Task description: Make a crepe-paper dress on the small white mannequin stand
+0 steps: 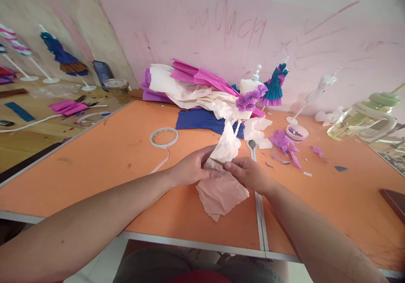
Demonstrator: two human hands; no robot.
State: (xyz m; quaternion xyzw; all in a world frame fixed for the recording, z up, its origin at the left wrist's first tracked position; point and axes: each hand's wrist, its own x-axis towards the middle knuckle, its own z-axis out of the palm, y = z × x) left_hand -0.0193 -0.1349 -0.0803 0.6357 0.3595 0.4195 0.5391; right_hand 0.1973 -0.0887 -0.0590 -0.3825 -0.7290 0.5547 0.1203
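White crepe paper (pixel 223 194) hangs in loose folds between my hands, one part standing up above them and a wider piece draping down over the table edge side. My left hand (pixel 199 167) is closed on the paper, thumb and fingers pinching it from the left. My right hand (pixel 249 173) grips what look like scissors (pixel 218 162); only a thin dark blade shows, lying against the paper, and the handles are hidden in the fingers. Just behind the paper stands a white doll-form (pixel 249 87) dressed in white with purple paper flowers.
A tape roll (pixel 164 137) lies left with a strip pulled out. Purple, white and pink crepe paper (pixel 193 84) is heaped behind, above a blue piece (pixel 202 120). At right are purple scraps (pixel 284 144), a small white bowl (pixel 296 133) and a clear jug (pixel 360 120).
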